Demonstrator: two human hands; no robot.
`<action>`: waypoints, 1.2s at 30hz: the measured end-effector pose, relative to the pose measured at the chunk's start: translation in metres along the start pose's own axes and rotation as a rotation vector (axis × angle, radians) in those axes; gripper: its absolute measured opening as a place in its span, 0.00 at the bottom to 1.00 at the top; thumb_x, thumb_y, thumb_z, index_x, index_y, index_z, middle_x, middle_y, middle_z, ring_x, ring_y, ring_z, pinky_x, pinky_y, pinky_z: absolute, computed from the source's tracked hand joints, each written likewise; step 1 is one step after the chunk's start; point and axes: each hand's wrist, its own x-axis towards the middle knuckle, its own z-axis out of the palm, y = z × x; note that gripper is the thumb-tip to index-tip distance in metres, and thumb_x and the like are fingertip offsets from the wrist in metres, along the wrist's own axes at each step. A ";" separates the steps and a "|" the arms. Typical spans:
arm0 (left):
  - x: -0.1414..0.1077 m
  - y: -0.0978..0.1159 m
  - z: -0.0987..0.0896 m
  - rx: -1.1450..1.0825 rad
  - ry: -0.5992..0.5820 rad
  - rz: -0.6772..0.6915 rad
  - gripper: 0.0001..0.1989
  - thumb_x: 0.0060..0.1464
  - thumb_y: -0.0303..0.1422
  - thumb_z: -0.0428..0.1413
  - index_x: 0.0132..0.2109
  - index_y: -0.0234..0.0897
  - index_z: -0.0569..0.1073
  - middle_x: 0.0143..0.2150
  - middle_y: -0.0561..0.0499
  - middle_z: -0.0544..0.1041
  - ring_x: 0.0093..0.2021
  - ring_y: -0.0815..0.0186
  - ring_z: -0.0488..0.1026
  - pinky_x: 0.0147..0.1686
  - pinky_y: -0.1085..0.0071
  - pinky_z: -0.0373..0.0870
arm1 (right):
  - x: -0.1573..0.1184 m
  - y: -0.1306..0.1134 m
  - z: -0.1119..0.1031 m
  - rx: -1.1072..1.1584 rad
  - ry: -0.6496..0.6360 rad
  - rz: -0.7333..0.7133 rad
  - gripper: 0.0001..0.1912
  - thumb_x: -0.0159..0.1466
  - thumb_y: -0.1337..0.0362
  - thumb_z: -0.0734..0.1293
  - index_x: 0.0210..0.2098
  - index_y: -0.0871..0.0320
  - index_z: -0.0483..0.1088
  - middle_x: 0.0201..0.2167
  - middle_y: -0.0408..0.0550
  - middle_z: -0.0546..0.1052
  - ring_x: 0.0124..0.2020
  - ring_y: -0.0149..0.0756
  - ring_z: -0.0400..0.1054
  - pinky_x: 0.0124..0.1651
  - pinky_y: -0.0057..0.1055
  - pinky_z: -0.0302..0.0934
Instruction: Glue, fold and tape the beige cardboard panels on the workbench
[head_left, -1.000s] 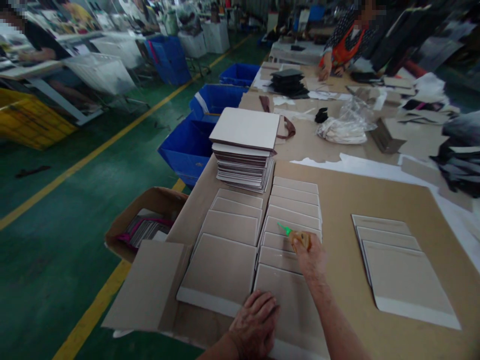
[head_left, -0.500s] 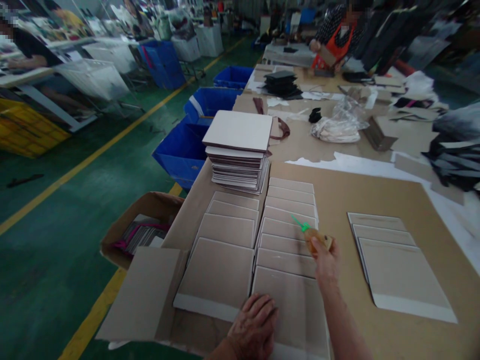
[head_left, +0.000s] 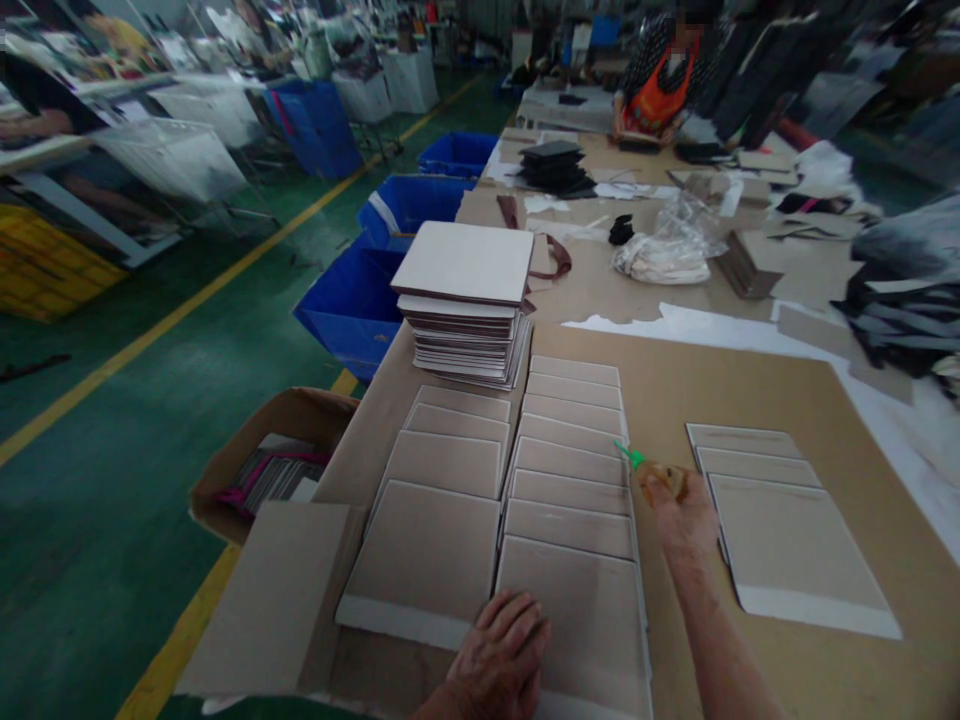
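Note:
My left hand rests on the near panels, its fingers lying over the lower left edge of the front panel in the middle row. In my right hand is a small amber glue bottle with a green nozzle, which points left at the right edge of the middle row. Beige panels overlap like steps in a left row and the middle row. A shorter overlapping set lies to the right of my right hand. Behind the left row rises a tall stack of panels.
A cardboard box and blue bins stand left of the table. Farther back lie black pieces and a clear plastic bag. A person in an orange apron works at the far end.
My right hand has moved right with the bottle, from over the middle row to its right edge. My left hand is nearly where it was. The far person's hands have lowered.

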 end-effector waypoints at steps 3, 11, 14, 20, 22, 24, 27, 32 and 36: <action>0.000 0.000 -0.001 -0.002 -0.002 0.002 0.25 0.54 0.32 0.53 0.60 0.37 0.68 0.57 0.49 0.73 0.60 0.58 0.64 0.63 0.56 0.59 | 0.002 -0.001 -0.003 -0.064 -0.027 -0.016 0.18 0.55 0.50 0.65 0.40 0.54 0.71 0.32 0.49 0.74 0.31 0.44 0.65 0.35 0.39 0.57; -0.001 0.001 0.001 -0.015 -0.005 -0.026 0.26 0.54 0.32 0.53 0.60 0.38 0.67 0.58 0.48 0.73 0.61 0.58 0.64 0.64 0.56 0.58 | 0.004 -0.006 0.004 -0.097 -0.067 -0.086 0.17 0.56 0.49 0.64 0.39 0.53 0.69 0.32 0.48 0.73 0.31 0.42 0.64 0.34 0.38 0.57; -0.001 0.001 0.001 -0.031 -0.017 -0.032 0.25 0.53 0.32 0.53 0.60 0.39 0.67 0.58 0.49 0.73 0.60 0.58 0.64 0.64 0.55 0.58 | 0.002 -0.012 0.015 -0.082 -0.095 -0.106 0.17 0.57 0.49 0.64 0.38 0.53 0.69 0.30 0.47 0.72 0.29 0.41 0.63 0.32 0.37 0.55; -0.003 0.001 0.007 -0.030 -0.008 -0.044 0.25 0.54 0.35 0.54 0.59 0.38 0.67 0.58 0.48 0.73 0.60 0.57 0.65 0.63 0.54 0.60 | -0.005 -0.030 0.041 -0.024 -0.167 -0.165 0.16 0.57 0.50 0.64 0.38 0.53 0.69 0.29 0.44 0.71 0.29 0.37 0.63 0.32 0.34 0.54; -0.005 0.001 0.011 -0.032 0.009 -0.033 0.24 0.55 0.36 0.54 0.59 0.39 0.68 0.56 0.48 0.74 0.59 0.58 0.66 0.63 0.55 0.60 | -0.009 -0.038 0.048 -0.007 -0.192 -0.185 0.16 0.57 0.50 0.64 0.38 0.53 0.69 0.29 0.44 0.71 0.28 0.37 0.63 0.32 0.33 0.54; -0.006 0.000 0.016 -0.031 0.028 -0.020 0.24 0.55 0.37 0.54 0.59 0.40 0.68 0.56 0.49 0.74 0.58 0.59 0.66 0.62 0.56 0.61 | -0.013 -0.048 0.053 0.009 -0.213 -0.204 0.15 0.58 0.50 0.64 0.37 0.53 0.69 0.29 0.44 0.71 0.29 0.37 0.63 0.31 0.33 0.53; -0.007 -0.001 0.019 -0.025 0.070 -0.023 0.23 0.55 0.37 0.54 0.58 0.40 0.69 0.56 0.50 0.74 0.58 0.59 0.66 0.63 0.56 0.60 | -0.019 -0.061 0.059 0.036 -0.238 -0.226 0.12 0.58 0.52 0.64 0.35 0.53 0.68 0.29 0.44 0.71 0.30 0.37 0.63 0.32 0.32 0.53; -0.007 0.000 0.019 -0.020 0.104 -0.035 0.22 0.56 0.36 0.54 0.57 0.41 0.70 0.56 0.52 0.74 0.59 0.61 0.66 0.63 0.58 0.60 | -0.027 -0.078 0.068 0.111 -0.285 -0.250 0.10 0.59 0.54 0.63 0.33 0.53 0.67 0.30 0.44 0.72 0.32 0.38 0.64 0.35 0.33 0.53; -0.006 0.000 0.020 -0.021 0.127 -0.031 0.22 0.54 0.36 0.55 0.57 0.40 0.70 0.55 0.52 0.75 0.58 0.61 0.66 0.63 0.57 0.60 | -0.032 -0.084 0.075 0.197 -0.295 -0.225 0.10 0.57 0.55 0.65 0.34 0.54 0.68 0.30 0.44 0.72 0.32 0.38 0.64 0.36 0.33 0.53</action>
